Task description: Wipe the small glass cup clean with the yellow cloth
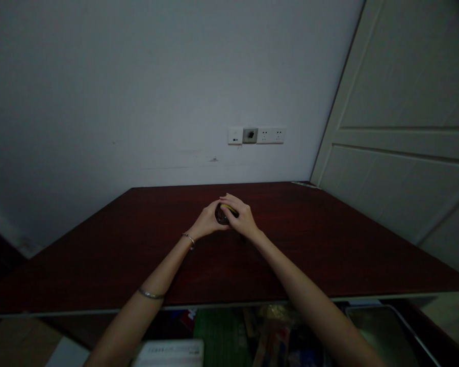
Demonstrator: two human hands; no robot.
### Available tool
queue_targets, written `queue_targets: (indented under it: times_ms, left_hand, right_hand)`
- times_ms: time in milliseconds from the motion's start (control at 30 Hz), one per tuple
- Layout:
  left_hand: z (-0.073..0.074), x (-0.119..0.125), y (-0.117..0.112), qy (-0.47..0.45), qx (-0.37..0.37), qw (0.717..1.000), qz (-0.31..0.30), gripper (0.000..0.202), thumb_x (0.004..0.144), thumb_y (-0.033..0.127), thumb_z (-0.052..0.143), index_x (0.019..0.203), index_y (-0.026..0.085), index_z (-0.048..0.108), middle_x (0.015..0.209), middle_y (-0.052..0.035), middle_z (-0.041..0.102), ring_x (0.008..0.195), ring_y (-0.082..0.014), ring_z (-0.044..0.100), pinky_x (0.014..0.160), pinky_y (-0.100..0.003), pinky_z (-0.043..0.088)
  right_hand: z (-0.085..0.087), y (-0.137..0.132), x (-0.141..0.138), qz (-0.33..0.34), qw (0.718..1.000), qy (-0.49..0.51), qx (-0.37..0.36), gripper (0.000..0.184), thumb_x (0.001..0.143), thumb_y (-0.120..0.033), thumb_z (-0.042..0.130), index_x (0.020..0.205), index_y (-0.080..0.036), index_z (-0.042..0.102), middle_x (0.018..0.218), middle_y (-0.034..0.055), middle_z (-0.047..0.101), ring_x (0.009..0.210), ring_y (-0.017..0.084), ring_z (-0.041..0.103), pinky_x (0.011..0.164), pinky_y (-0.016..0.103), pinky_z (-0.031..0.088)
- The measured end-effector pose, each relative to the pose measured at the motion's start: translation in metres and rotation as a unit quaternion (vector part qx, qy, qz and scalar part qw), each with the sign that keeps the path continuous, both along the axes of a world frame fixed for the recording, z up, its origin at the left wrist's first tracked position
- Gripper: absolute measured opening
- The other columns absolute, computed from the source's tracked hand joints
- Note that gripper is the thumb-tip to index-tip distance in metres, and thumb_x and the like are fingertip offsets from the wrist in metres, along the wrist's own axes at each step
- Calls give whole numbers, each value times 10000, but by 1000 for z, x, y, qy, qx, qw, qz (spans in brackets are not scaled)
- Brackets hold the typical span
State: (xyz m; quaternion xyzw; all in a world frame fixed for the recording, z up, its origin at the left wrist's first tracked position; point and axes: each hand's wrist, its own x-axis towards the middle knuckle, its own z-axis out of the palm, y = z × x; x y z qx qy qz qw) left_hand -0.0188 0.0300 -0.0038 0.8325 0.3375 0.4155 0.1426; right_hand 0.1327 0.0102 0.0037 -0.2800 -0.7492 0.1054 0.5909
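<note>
Over the middle of the dark red table, my two hands meet around a small dark object. A yellow edge shows along its top, but its exact kind is hidden by my fingers. My left hand curves around its left side, with thumb and fingers bent. From the right, my right hand closes over the part with the yellow edge, fingers on the far side and thumb nearer me. A bracelet circles my left wrist, and a metal band sits higher on that forearm.
White wall sockets are set in the wall behind the table. A pale panelled door rises on the right. Below the table's front edge is an open drawer-like space with a green item, a white box and a tray.
</note>
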Motion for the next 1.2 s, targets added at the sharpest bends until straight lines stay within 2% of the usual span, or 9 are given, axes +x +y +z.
queue_targets:
  times_ms: [100, 267, 333, 400, 500, 600, 700, 933, 1200]
  left_hand:
    - [-1, 1, -1, 12, 5, 1000, 0, 805, 522, 327, 768, 1225, 142, 423, 1210, -130, 537, 1105, -253, 519, 948, -392, 404]
    - [-2, 4, -4, 23, -8, 1000, -9, 874, 478, 332, 794, 1246, 151, 417, 1227, -130, 529, 1120, -263, 506, 965, -401, 388]
    - [-2, 5, -4, 4, -17, 1000, -3, 875, 469, 333, 797, 1241, 150, 426, 1198, -122, 550, 1089, -257, 525, 948, -392, 401]
    - [-2, 5, -3, -22, -33, 999, 5, 831, 481, 324, 791, 1219, 155, 447, 1120, -99, 594, 1013, -238, 564, 895, -370, 436]
    - [-3, 5, 0, -81, -81, 993, 10, 654, 545, 256, 746, 1136, 127, 499, 954, -73, 643, 836, -191, 610, 749, -309, 487]
    - [-2, 6, 2, -151, -118, 981, -16, 544, 560, 170, 713, 1064, 98, 522, 917, -79, 647, 781, -165, 612, 690, -263, 488]
    - [-1, 9, 1, -175, -143, 973, -39, 542, 541, 160, 729, 1040, 96, 528, 910, -76, 646, 788, -165, 610, 701, -270, 489]
    - [-3, 12, -4, -192, -197, 957, -89, 699, 481, 215, 798, 1100, 103, 493, 1048, -106, 601, 891, -192, 599, 778, -309, 487]
    - [-4, 12, 2, -204, -176, 962, -44, 507, 541, 213, 748, 995, 100, 549, 834, -41, 638, 700, -131, 588, 649, -253, 480]
  right_hand:
    - [0, 5, 2, -5, 1000, 7, -21, 239, 802, -266, 526, 987, -218, 670, 1068, 50, 659, 1079, 201, 560, 970, 362, 409]
    - [-1, 18, 6, -22, 986, 77, -146, 236, 781, -313, 550, 925, -190, 691, 952, 64, 700, 904, 211, 646, 854, 362, 492]
    - [0, 17, 6, -9, 989, 73, -129, 237, 790, -305, 543, 941, -192, 687, 976, 65, 694, 930, 207, 637, 870, 360, 486]
    - [1, 11, 5, -1, 996, 56, -69, 232, 804, -282, 530, 963, -207, 681, 1021, 59, 678, 993, 201, 611, 914, 367, 462]
    - [2, 0, 1, 10, 999, -7, 30, 243, 801, -240, 537, 1007, -251, 665, 1099, 34, 647, 1133, 210, 523, 990, 413, 398]
    - [2, -5, -2, 28, 995, -58, 76, 272, 790, -217, 551, 1035, -281, 650, 1136, 11, 626, 1199, 212, 461, 1016, 441, 366]
    - [3, -3, -2, 32, 998, -30, 55, 244, 799, -233, 546, 1007, -285, 662, 1115, 8, 636, 1163, 202, 495, 1011, 426, 375]
    - [9, 9, 2, 46, 986, 124, -102, 221, 795, -326, 548, 918, -218, 697, 999, 54, 687, 981, 196, 616, 917, 358, 454]
    - [4, -3, -2, 57, 998, 24, 26, 201, 799, -273, 554, 954, -273, 681, 1081, 24, 651, 1136, 199, 513, 1004, 409, 367]
